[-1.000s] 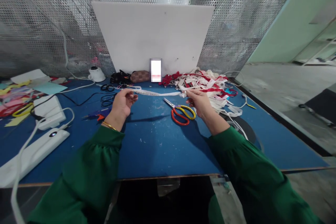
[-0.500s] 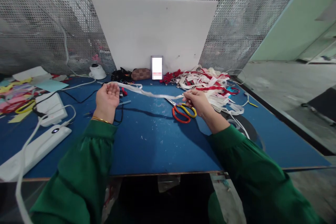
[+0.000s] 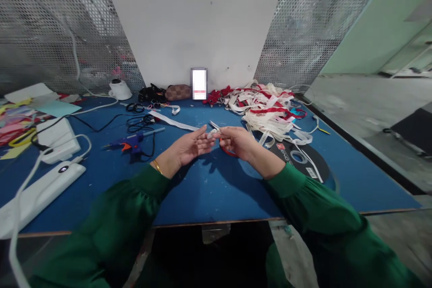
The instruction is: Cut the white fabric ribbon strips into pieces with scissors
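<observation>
My left hand [image 3: 191,147] and my right hand [image 3: 238,143] meet just above the middle of the table. Between their fingertips is the small bunched end of a white ribbon [image 3: 173,122], whose loose length runs back and to the left from behind my left hand. My right thumb and fingers pinch this end. The left fingers are partly curled about it, with the thumb above. Scissors [image 3: 213,124] lie beneath my right hand; it hides much of their red handle [image 3: 227,149].
A blue hot glue gun [image 3: 133,141] lies left of my hands, near black cables. White and red ribbons [image 3: 266,108] are heaped at the back right, beside a black reel [image 3: 310,158]. A power bank [image 3: 43,195] lies front left; a phone [image 3: 199,83] leans against the white board [image 3: 199,31].
My left hand has come right and nearer from the ribbon's far length to its end. My right hand has shifted slightly left and down, still pinching the ribbon. The glue gun is uncovered.
</observation>
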A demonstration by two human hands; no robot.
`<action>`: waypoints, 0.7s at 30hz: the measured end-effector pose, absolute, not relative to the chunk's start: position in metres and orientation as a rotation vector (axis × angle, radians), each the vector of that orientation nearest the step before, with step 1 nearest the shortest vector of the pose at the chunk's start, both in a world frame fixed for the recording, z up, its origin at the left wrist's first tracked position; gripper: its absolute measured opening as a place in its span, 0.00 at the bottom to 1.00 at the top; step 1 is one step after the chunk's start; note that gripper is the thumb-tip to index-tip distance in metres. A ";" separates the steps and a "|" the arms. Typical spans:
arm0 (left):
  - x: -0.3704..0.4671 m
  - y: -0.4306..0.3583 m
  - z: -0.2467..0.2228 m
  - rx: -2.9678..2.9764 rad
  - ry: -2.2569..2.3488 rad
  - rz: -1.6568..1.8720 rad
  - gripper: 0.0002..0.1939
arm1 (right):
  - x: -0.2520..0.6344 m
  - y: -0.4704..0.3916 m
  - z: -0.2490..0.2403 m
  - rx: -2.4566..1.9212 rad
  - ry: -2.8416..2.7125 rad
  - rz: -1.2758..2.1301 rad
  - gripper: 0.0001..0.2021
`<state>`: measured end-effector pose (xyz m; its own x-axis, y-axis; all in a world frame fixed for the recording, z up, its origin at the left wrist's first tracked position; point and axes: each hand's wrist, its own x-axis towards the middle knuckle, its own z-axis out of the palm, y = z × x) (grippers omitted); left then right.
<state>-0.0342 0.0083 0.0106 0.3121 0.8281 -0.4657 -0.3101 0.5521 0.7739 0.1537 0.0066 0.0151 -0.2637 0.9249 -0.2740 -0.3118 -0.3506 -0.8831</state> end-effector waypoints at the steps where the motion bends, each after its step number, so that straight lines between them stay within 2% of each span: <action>1: -0.030 0.004 0.009 0.611 0.934 0.775 0.18 | 0.153 0.005 0.015 -1.042 -0.896 1.777 0.05; 3: -0.025 0.000 0.008 0.546 0.891 0.807 0.15 | 0.151 0.003 0.016 -1.039 -0.876 1.809 0.04; 6: -0.022 0.002 0.008 0.460 0.934 1.020 0.05 | 0.148 0.001 0.016 -1.026 -0.889 1.834 0.03; 14: -0.026 0.012 0.015 0.632 1.215 1.559 0.16 | 0.147 -0.002 0.018 -1.114 -0.934 1.835 0.04; 21: -0.042 0.019 0.023 0.805 1.281 1.760 0.15 | 0.146 0.001 0.014 -1.131 -1.011 1.748 0.08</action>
<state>-0.0422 0.0191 0.0231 -0.4793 0.8768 0.0387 -0.2327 -0.1695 0.9577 0.1462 0.0009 0.0139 -0.2765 0.9140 -0.2969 -0.1980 -0.3564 -0.9131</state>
